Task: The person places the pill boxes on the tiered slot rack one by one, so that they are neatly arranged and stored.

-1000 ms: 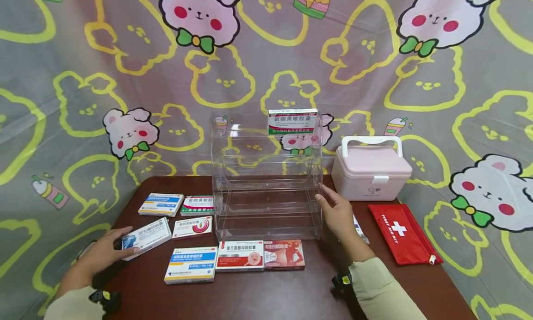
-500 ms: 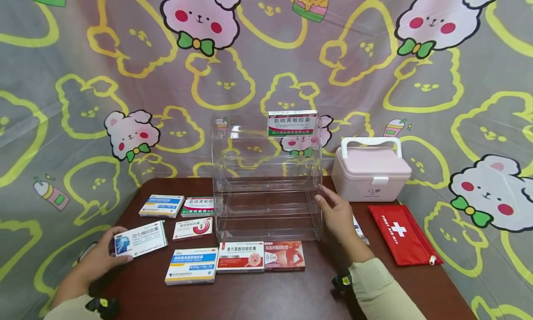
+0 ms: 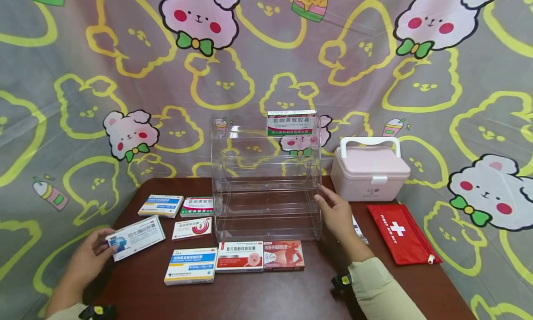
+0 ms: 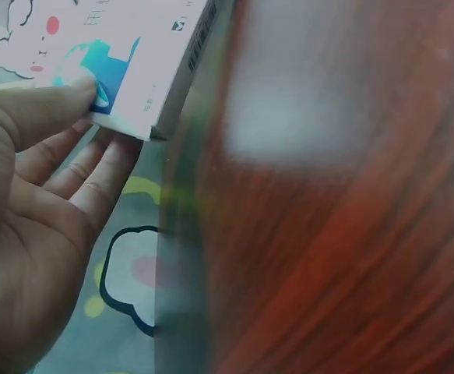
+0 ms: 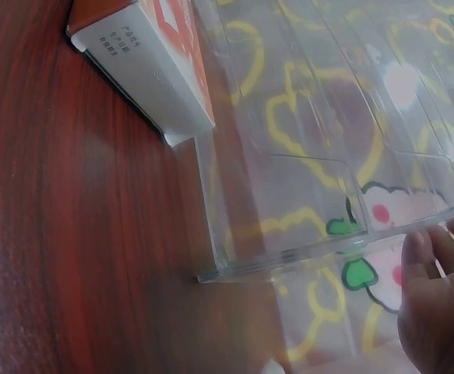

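My left hand (image 3: 85,260) pinches a white medicine box (image 3: 136,238) with a blue picture at one end, raised and tilted above the left side of the table. In the left wrist view, the thumb lies on the printed face of this medicine box (image 4: 125,70) and the fingers are beneath it. A clear tiered display rack (image 3: 266,223) stands mid-table. My right hand (image 3: 337,216) holds the rack's right side edge; in the right wrist view its fingers are partly cut off by the frame. A green-and-white medicine box (image 3: 291,123) sits on the top tier at the right.
Several medicine boxes lie left of and before the rack, among them a blue-and-white box (image 3: 190,266), a red-and-white box (image 3: 239,256) and a red box (image 3: 284,255). A pink case (image 3: 372,174) and a red first aid pouch (image 3: 401,234) are at the right.
My left hand has lifted the white medicine box from the table, drawn it slightly left and tilted its printed face toward the camera. My right hand has stayed at the rack.
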Demonstrator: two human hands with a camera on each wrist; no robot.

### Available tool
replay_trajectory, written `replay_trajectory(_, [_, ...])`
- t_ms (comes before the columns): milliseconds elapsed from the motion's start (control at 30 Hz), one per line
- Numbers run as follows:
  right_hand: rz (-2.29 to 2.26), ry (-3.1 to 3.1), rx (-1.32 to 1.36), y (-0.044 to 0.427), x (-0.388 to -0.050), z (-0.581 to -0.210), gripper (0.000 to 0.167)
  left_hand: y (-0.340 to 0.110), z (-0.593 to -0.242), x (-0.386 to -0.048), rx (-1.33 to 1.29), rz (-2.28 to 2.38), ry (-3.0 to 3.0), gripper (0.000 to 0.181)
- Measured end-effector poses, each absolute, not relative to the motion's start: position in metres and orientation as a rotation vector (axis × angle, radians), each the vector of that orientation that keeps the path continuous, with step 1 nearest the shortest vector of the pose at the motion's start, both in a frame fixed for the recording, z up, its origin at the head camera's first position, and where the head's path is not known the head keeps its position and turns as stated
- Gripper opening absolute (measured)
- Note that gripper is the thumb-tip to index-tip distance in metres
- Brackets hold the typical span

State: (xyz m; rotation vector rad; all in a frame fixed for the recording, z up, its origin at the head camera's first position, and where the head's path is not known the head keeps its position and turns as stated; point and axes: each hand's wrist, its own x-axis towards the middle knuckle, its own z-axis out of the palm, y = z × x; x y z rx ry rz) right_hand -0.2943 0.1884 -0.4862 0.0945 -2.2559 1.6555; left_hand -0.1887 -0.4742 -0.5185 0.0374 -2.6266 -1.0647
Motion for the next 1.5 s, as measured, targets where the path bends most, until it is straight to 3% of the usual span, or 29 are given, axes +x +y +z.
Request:
replay_trajectory(367, [1.553,-2.324,0.052,0.191,-0.295,-0.484,0.048,-0.466,-0.503,-0.182,0.030,-1.220,-2.472,0.039])
replay_trajectory(700, [1.611,-2.287,0.084,0.189,-0.294,-0.485,0.047,-0.431,-0.457,-0.195,0.091,-1.261,-2.435,0.041])
replay_trajectory(1000, [1.617,-2.277,0.092,0.190,-0.294,-0.485,0.046,-0.379,-0.413,-0.235,0.018,-1.356,-2.278,0.040])
replay_trajectory(1300, [1.627,-2.273,0.115,0.189,-0.295,-0.488,0.045,-0.329,-0.377,-0.276,-0.251,-1.528,-2.131,0.039])
replay_trajectory(1500, [1.599,-2.289,0.108,0.190,-0.294,-0.486,0.045,-0.294,-0.348,-0.296,-0.239,-1.596,-2.091,0.041])
